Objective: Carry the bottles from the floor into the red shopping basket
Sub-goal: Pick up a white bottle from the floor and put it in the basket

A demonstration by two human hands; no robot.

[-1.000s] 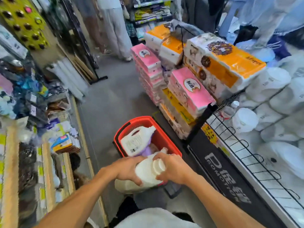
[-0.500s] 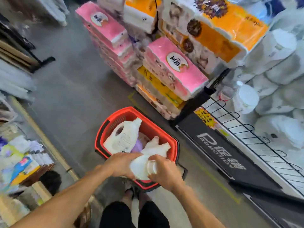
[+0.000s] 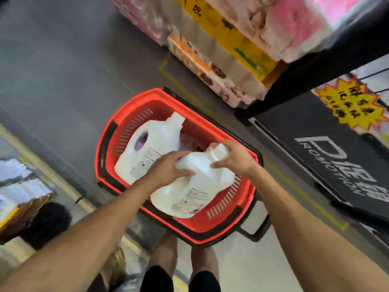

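my left hand [image 3: 168,168] grips white bottle [image 3: 197,186] at its shoulder, right hand [image 3: 234,159] its capped end, mid-frame over red basket's [image 3: 195,125] lower-right half. second bottle [image 3: 147,148] fills its left side; bare floor [image 3: 63,60] upper left.

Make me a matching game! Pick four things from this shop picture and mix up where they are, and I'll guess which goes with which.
Things:
1. left hand
2. right hand
3. lying bottle
4. yellow star sign

Places:
A. on the black board at the right
B. curled round the cap of the held bottle
C. in the left part of the red basket
D. gripping the held bottle's shoulder

Pairs: 1-D, 2-B, 3-C, 4-A
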